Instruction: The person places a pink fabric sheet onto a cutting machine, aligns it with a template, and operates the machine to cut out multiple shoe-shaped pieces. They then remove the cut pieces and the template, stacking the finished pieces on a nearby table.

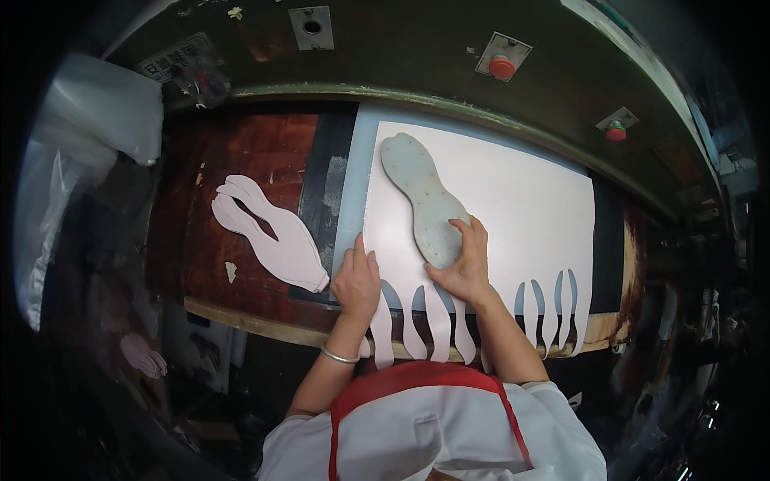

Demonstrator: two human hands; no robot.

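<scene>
A large pale pink-white sheet (529,208) lies on a light blue board; its near edge is cut into wavy strips. On the sheet's left part rests a grey-green, sole-shaped cutting die (425,192), its long axis slanting from far left to near right. My right hand (467,268) grips the die's near end, thumb on the near side and fingers on the right. At the sheet's left edge is my left hand (357,280), its index finger stretched along the edge and the others curled around it. Its palm side is hidden.
Left on the red-brown table (273,144) lies a small stack of cut sole-shaped pieces (281,240). A dark green machine beam (401,48) spans the far side, bearing a red button (502,67) and a smaller red-and-green one (616,131). Clear plastic (96,120) hangs far left.
</scene>
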